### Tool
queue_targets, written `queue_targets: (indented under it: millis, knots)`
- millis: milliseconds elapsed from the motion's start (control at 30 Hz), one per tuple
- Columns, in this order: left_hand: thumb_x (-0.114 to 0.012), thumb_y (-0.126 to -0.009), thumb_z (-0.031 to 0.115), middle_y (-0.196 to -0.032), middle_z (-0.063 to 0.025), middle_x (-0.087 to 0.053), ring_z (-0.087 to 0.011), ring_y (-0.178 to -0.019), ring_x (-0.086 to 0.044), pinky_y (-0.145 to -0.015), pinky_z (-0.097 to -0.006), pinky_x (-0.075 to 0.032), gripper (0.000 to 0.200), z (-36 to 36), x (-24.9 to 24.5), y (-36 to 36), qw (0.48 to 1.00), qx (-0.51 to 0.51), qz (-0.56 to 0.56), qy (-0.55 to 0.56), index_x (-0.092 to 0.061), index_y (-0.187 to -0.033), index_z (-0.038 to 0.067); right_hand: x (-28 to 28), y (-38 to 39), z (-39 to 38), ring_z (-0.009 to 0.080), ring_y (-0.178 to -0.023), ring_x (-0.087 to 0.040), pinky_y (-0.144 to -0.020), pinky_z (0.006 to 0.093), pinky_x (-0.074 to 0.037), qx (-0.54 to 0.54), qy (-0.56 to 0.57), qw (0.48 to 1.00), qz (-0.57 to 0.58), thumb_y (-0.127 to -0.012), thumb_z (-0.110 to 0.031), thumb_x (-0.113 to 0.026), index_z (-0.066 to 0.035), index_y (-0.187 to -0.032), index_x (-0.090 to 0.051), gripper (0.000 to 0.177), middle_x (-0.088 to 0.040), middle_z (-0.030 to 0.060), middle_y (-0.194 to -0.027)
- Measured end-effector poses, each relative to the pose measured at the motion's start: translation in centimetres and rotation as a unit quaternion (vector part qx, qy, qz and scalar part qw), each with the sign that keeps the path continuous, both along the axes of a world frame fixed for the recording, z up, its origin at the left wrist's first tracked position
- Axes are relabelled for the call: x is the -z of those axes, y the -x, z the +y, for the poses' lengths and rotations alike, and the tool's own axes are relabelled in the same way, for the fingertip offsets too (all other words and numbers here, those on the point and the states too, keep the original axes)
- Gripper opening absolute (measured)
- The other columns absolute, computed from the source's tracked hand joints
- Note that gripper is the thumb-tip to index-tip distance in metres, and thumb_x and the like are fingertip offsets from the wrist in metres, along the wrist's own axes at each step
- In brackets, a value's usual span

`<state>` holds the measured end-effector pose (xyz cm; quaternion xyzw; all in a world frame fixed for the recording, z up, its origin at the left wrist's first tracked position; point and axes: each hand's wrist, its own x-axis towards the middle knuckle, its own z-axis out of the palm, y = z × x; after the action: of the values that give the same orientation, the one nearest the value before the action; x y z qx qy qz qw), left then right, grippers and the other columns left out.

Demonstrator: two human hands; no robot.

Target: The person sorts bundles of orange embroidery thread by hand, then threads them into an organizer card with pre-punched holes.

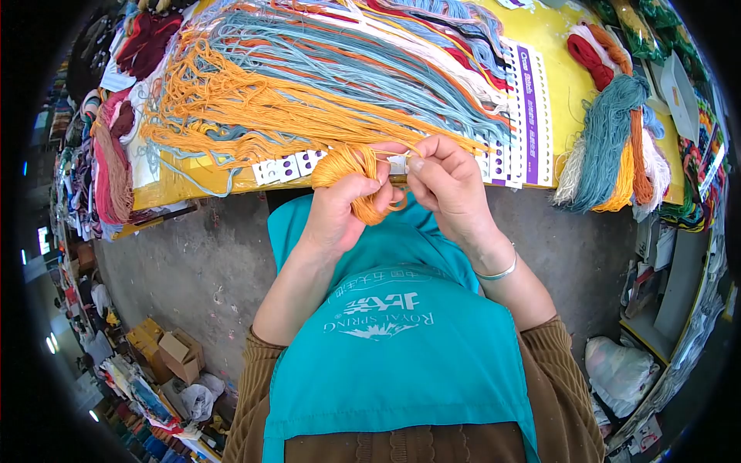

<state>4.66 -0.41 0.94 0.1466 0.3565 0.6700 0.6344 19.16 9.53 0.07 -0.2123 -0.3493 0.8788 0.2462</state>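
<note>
My left hand (340, 208) grips a small bundle of orange thread (347, 166) at the front edge of the yellow table (556, 31). My right hand (448, 181) pinches a strand of the same orange thread next to the bundle, close to the left hand's fingers. Both hands sit just in front of a white punched card strip (289, 166) that carries long fanned skeins. Orange skeins (231, 108) spread left, grey-blue skeins (363, 69) run across the middle. A silver bracelet (498, 272) circles my right wrist. A teal apron (386, 347) covers my front.
A purple-and-white thread card (529, 116) lies right of my hands. Teal, orange and white yarn bundles (614, 147) hang over the table's right end. Piles of coloured thread (112, 154) crowd the left edge. Cardboard boxes (166, 351) and bags sit on the concrete floor (201, 262).
</note>
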Motion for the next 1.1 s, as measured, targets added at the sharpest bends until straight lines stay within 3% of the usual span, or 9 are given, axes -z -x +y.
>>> queue_targets:
  millis: [200,300,367,467,567,767,900,1000,1100]
  knots:
    - [-0.053,-0.09,0.012,-0.078,0.0,-0.051,-0.006,-0.059,-0.046,-0.061,-0.0262,-0.045,0.034,-0.2,-0.3,0.1,0.995,-0.001,0.093,0.04,-0.056,-0.12,-0.004,-2.6,-0.5,-0.1,0.0105,-0.064,-0.059,-0.055,0.0248,-0.043,-0.061,-0.368,0.882,-0.289,-0.09,-0.008,-0.061,-0.005,-0.091,-0.063,0.004,-0.064,0.0046,-0.075]
    - [-0.053,-0.095,0.017,-0.068,0.0008,-0.05,-0.0043,-0.051,-0.041,-0.049,-0.023,-0.04,0.028,-0.4,-1.3,0.3,0.955,0.036,0.283,0.081,-0.058,-0.115,-0.002,-3.5,-1.5,0.5,0.0175,-0.079,-0.062,-0.069,0.0309,-0.047,0.002,-0.557,0.787,-0.265,-0.088,-0.009,-0.063,-0.006,-0.086,-0.065,0.004,-0.065,0.006,-0.081]
    - [-0.046,-0.097,0.017,-0.059,0.0029,-0.044,-0.0046,-0.044,-0.038,-0.041,-0.0215,-0.036,0.017,-1.6,-1.4,2.2,0.982,0.121,0.134,0.055,-0.054,-0.095,0.003,-3.4,-2.6,1.6,0.0205,-0.09,-0.06,-0.076,0.0355,-0.046,0.067,-0.586,0.789,-0.171,-0.09,-0.01,-0.059,-0.005,-0.087,-0.063,0.007,-0.066,0.0065,-0.085]
    - [-0.037,-0.102,0.018,-0.049,0.0057,-0.035,-0.0046,-0.035,-0.032,-0.032,-0.0201,-0.03,0.028,-4.7,-0.2,6.0,0.954,0.111,-0.252,-0.122,-0.048,-0.078,0.008,-4.7,-4.8,1.9,0.0196,-0.096,-0.056,-0.084,0.0377,-0.044,0.14,-0.24,0.96,0.023,-0.092,-0.011,-0.054,-0.005,-0.084,-0.057,0.01,-0.062,0.0046,-0.083]
    - [-0.036,-0.102,0.017,-0.052,0.0035,-0.038,-0.0054,-0.038,-0.037,-0.034,-0.0197,-0.034,0.023,-7.8,-1.9,10.0,0.927,-0.113,-0.328,-0.141,-0.051,-0.091,0.004,-3.8,-10.1,4.0,0.0129,-0.074,-0.049,-0.07,0.0288,-0.043,0.18,0.115,0.955,0.205,-0.093,-0.011,-0.047,-0.007,-0.078,-0.047,0.016,-0.046,-0.0011,-0.07]
    - [-0.036,-0.101,0.014,-0.053,0.0005,-0.031,-0.0097,-0.041,-0.029,-0.041,-0.0225,-0.025,0.023,-21.3,-2.8,21.6,0.896,-0.371,-0.218,-0.107,-0.044,-0.08,0.008,0.5,-30.3,9.1,0.007,-0.048,-0.024,-0.042,0.0237,-0.022,0.429,-0.013,0.9,-0.076,-0.093,-0.009,-0.048,-0.011,-0.071,-0.041,0.023,-0.032,-0.0041,-0.062]
    - [-0.04,-0.099,0.012,-0.054,0.0015,-0.03,-0.0089,-0.041,-0.026,-0.043,-0.0225,-0.024,0.026,-33.2,-3.3,32.1,0.8,-0.598,0.046,0.022,-0.039,-0.073,0.011,1.1,-46.4,11.0,0.0061,-0.047,-0.029,-0.041,0.0215,-0.02,0.678,-0.022,0.671,-0.3,-0.091,-0.013,-0.055,-0.012,-0.07,-0.045,0.023,-0.038,-0.0046,-0.06]
    - [-0.048,-0.096,0.013,-0.055,0.0025,-0.034,-0.0073,-0.04,-0.027,-0.042,-0.0207,-0.025,0.01,-32.1,-5.9,30.4,0.859,-0.486,0.009,-0.163,-0.052,-0.1,0.004,-2.0,-50.6,10.5,0.0033,-0.053,-0.039,-0.045,0.0183,-0.028,0.709,-0.137,0.576,-0.382,-0.09,-0.012,-0.061,-0.002,-0.095,-0.067,0.013,-0.062,0.0004,-0.078]
    - [-0.058,-0.091,0.011,-0.055,0.0043,-0.039,-0.0052,-0.041,-0.033,-0.044,-0.0176,-0.031,0.043,-21.7,-8.5,20.2,0.916,-0.314,-0.071,-0.24,-0.045,-0.131,0.004,-3.8,-40.1,8.3,0.0014,-0.055,-0.038,-0.047,0.0172,-0.029,0.575,-0.237,0.673,-0.4,-0.09,-0.009,-0.06,0.001,-0.099,-0.068,0.016,-0.066,0.0023,-0.09]
